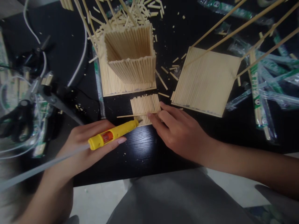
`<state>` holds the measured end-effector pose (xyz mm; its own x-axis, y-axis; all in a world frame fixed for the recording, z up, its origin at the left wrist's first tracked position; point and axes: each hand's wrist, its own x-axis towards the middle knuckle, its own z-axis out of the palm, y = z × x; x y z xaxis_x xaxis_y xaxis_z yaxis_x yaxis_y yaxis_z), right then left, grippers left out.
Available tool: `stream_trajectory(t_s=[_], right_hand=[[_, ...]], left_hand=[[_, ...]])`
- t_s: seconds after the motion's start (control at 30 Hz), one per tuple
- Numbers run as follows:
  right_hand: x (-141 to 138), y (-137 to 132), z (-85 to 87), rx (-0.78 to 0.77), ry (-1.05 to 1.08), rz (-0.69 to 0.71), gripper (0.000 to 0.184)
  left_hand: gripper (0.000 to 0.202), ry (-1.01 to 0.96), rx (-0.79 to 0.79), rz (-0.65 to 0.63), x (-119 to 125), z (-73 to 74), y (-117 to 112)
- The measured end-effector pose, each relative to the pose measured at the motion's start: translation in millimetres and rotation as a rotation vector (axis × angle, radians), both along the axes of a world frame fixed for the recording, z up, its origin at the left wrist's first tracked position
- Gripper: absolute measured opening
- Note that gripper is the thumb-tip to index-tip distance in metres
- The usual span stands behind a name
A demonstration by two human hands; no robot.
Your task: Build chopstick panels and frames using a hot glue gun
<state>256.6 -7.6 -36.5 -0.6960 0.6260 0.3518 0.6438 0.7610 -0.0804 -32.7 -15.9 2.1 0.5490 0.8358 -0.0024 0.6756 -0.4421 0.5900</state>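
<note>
My left hand (90, 141) is closed round a yellow pen-shaped glue gun (114, 134). Its nozzle points at the lower edge of a small panel of wooden sticks (144, 105) lying flat on the black table (140, 149). My right hand (178, 129) rests on that panel's right side, fingers laid flat, pressing a thin loose stick (130, 116) across its lower edge. Behind the panel stands an open square box made of upright sticks (130, 53) on a stick base. A larger flat stick panel (206, 82) lies to the right.
Scissors (22, 116) and white cables (79, 59) lie at the left. Long bamboo skewers (235, 29) cross the upper right over clear and green wrappers (268, 81). Cut stick ends (130, 14) litter the far side. The table's front edge runs just below my hands.
</note>
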Motion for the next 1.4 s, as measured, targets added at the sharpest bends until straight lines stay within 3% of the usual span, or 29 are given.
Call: stream_trajectory(t_s=[0.13, 0.97, 1.2, 1.4], right_hand=[[0.4, -0.1, 0.3, -0.007, -0.013, 0.005, 0.031], [1.3, -0.2, 0.7, -0.031, -0.007, 0.011, 0.033], [1.1, 0.9, 0.9, -0.006, -0.001, 0.001, 0.031], [1.1, 0.8, 0.2, -0.015, -0.006, 0.012, 0.032]], left_hand=[[0.017, -0.013, -0.048, 0.010, 0.0, 1.7, 0.4], [0.021, 0.034, 0.050, 0.045, 1.7, -5.2, -0.1], [0.022, -0.004, -0.069, 0.005, 1.9, 2.1, 1.9], [0.012, 0.000, 0.009, 0.079, 0.4, 4.0, 1.0]])
